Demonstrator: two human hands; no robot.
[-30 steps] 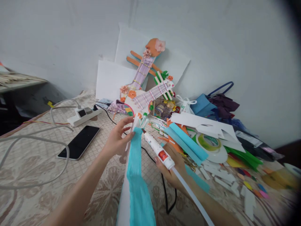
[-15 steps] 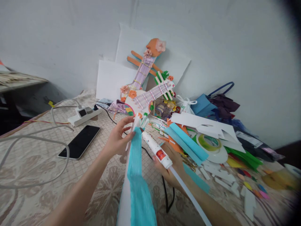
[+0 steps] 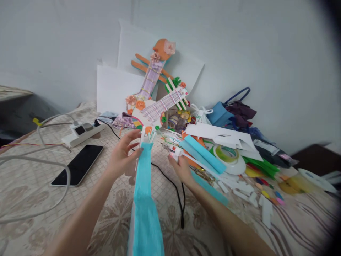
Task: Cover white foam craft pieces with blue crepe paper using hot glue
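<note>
So the left hand [image 3: 124, 155] has the far end of a blue-topped long piece [image 3: 144, 199] in its grip, thumb on the blue side and fingers at the edge. That piece runs down the middle of the desk [image 3: 114, 227] toward the person. The right hand [image 3: 183, 171] is off to the right of it, holding a white glue gun [image 3: 176, 150] clear of the blue, with the glue stick trailing out the back. Gun's tip is pretty blurry, so can't really say if it's touching the scraps there. A black cord [image 3: 170, 180] loops between the piece and the right forearm. Blue paper roll [image 3: 204, 155] and tape roll [image 3: 226, 154] are to the right, phone [image 3: 79, 164] and power strip [image 3: 84, 135] to the left, and two paper guitars lean at the back, one white [image 3: 147, 111], one with an orange head [image 3: 160, 49]
</note>
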